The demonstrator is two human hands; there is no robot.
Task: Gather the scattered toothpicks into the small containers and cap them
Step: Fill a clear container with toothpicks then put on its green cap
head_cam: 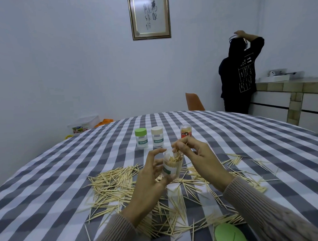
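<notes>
Open container (171,166): clear, green-labelled, uncapped, tilted; held above the surface (48,178) in the curled fingers of the left hand (149,176). It is partly filled with toothpicks.

Bundle of toothpicks (178,152): pinched between the fingertips of the right hand (197,157) at the mouth of the open container, with the lower ends inside it.

Scattered toothpicks (111,183): spread loosely over the checked cloth beneath and around both hands, with a thinner patch to the right.

Green-capped container (141,138), beige-capped container (157,136) and red-labelled container (185,131): stood upright in a row beyond the hands, apart from one another.

Green lid (229,234): laid on the surface at the near edge, beside the right sleeve, with toothpicks touching it.

Background: a framed picture (149,16) hung on the wall; a person in dark clothing (240,72) stood at a counter; an orange chair (194,102) set behind the surface.
</notes>
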